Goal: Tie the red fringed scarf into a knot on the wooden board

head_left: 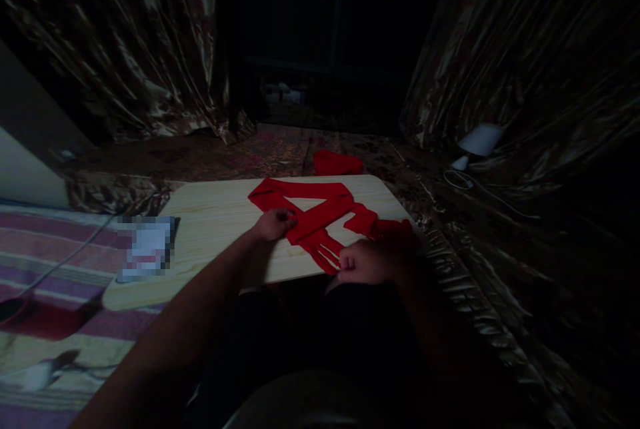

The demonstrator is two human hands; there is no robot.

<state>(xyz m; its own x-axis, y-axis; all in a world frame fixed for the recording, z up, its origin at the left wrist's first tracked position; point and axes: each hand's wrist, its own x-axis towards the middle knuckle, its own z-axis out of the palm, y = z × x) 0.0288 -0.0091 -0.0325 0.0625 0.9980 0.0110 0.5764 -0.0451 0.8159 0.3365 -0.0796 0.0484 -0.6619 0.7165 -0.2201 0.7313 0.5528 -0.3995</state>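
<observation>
A long red cloth strip (pixel 305 206) lies folded in a triangle shape on a light wooden board (pixel 215 229). My left hand (pixel 274 224) rests on the cloth near its crossing point, fingers curled and pressing it down. My right hand (pixel 364 262) is closed in a pinch on the cloth's fringed end near the board's front edge. A second red cloth piece (pixel 337 162) lies bunched on the floor beyond the board.
A small blurred packet (pixel 146 248) lies at the board's left end. Shiny brown curtains (pixel 125 49) hang left and right. A white lamp (pixel 479 142) and a cord (pixel 463 179) sit at the right. A striped mat (pixel 45 262) lies at the left.
</observation>
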